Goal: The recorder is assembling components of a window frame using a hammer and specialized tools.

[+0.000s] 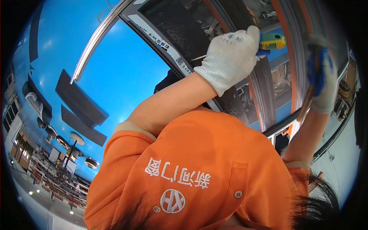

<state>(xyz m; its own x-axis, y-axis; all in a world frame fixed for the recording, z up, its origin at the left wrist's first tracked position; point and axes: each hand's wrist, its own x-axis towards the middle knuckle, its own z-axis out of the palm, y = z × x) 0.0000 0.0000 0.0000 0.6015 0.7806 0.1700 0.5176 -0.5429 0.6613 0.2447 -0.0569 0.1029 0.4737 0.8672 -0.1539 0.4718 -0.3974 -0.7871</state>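
Dark hair fringes four o'clock; beyond, the left hand at one wraps tightly round a green-and-yellow screwdriver handle, the right hand at three round a blurred probable hammer, apparently tapping, which calls for square blows inside the edges of the dark frame, with room toward the blue tabletop at ten.

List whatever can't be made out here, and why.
Head view:
Gripped part of the green-yellow handle: hidden by the gloved left hand.
Upper end of the wooden-handled tool: blurred, by the right hand.
Reddish-brown strips' upper ends: cut off by the top edge.
Background racks: too small for detail.
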